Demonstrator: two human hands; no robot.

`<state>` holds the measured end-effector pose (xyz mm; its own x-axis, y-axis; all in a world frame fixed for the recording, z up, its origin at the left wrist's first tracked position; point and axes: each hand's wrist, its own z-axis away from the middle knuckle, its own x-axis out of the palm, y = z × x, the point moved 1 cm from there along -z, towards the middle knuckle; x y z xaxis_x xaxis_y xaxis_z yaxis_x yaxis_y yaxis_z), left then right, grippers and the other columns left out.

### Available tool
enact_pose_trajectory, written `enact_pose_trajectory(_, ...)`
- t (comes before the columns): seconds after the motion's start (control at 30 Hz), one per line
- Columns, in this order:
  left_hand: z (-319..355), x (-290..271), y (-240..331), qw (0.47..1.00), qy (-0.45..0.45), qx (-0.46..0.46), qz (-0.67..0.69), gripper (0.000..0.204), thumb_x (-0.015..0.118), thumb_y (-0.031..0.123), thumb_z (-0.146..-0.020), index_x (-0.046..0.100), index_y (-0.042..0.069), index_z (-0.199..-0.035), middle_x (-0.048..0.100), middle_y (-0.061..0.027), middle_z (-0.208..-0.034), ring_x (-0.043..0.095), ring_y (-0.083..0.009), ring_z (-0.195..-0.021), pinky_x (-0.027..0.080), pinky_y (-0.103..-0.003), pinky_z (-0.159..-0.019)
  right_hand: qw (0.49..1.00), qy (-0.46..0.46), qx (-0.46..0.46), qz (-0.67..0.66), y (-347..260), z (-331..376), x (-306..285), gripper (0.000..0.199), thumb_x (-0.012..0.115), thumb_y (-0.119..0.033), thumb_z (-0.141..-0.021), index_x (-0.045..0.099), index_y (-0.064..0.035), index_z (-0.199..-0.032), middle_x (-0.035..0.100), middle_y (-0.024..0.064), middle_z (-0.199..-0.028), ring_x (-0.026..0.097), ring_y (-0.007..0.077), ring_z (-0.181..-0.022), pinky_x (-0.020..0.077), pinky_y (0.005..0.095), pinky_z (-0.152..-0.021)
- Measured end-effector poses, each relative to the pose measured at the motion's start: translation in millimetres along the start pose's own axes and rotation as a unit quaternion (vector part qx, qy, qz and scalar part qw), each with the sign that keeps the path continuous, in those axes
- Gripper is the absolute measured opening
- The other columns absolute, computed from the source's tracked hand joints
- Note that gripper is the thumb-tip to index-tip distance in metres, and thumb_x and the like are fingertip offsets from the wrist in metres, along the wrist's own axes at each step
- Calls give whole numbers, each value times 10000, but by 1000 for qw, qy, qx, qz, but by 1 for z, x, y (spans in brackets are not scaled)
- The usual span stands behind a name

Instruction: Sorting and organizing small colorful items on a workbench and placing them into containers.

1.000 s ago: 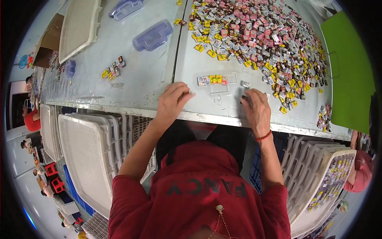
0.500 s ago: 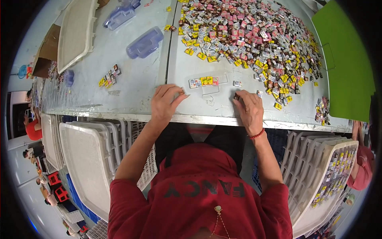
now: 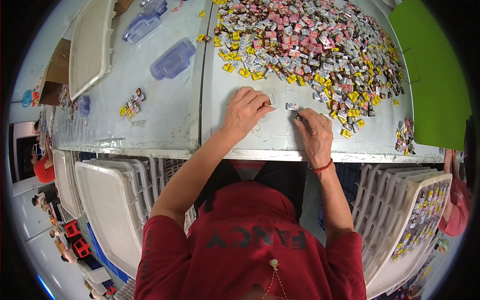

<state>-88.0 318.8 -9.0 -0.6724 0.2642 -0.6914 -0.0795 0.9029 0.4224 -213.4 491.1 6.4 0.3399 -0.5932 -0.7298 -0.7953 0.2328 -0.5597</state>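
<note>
My left hand (image 3: 244, 114) is over the clear plastic tray (image 3: 272, 99), pinching a small brown box-shaped piece (image 3: 267, 103) between thumb and fingers. The hand hides most of the tray and the pieces in it. My right hand (image 3: 316, 131), with a red bead bracelet at the wrist, is closed on a small dark brown piece (image 3: 298, 117) above the table. Between the two hands lies a loose white piece (image 3: 292, 106). Beyond them spreads a large heap of small pieces (image 3: 300, 45) in pink, white, yellow and brown.
Purple-blue plastic trays (image 3: 173, 58) and a short row of pieces (image 3: 132, 103) lie left of the table seam. A white tray (image 3: 92, 47) is farther left. A green board (image 3: 435, 75) stands right. Stacked white crates (image 3: 107, 205) flank me below the table edge.
My left hand has moved right and away from me, from beside the clear tray to over it, carrying the brown piece. My right hand stays nearly in place. The view has shifted slightly.
</note>
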Motion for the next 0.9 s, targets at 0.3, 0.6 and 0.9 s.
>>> enact_pose_trajectory(0.3, 4, 1, -3, 1000, 10, -28, 9, 137, 722, 109, -736, 651, 67, -845, 613, -33, -939, 569, -239, -887, 441, -361, -790, 998, 19, -56, -24, -8, -36, 20, 209, 724, -110, -777, 652, -60, -967, 671, 67, -1008, 612, 262, -906, 445, 358, -830)
enact_pose_trajectory(0.6, 7, -2, -4, 997, 24, -65, 26, 122, 724, 68, -741, 674, 30, -845, 643, -71, -931, 596, -270, -865, 474, -359, -752, 986, -59, -156, -18, -4, -64, 45, 173, 730, -111, -745, 682, -76, -908, 689, 30, -1008, 609, 233, -867, 431, 347, -825)
enact_pose_trajectory(0.9, 10, -12, -20, 995, -2, -49, 88, 123, 709, 46, -736, 685, 27, -855, 668, -63, -941, 616, -255, -871, 505, -337, -758, 985, 8, -175, -3, -13, -50, 53, 178, 750, -122, -724, 696, -89, -890, 705, 8, -984, 617, 193, -869, 428, 365, -851)
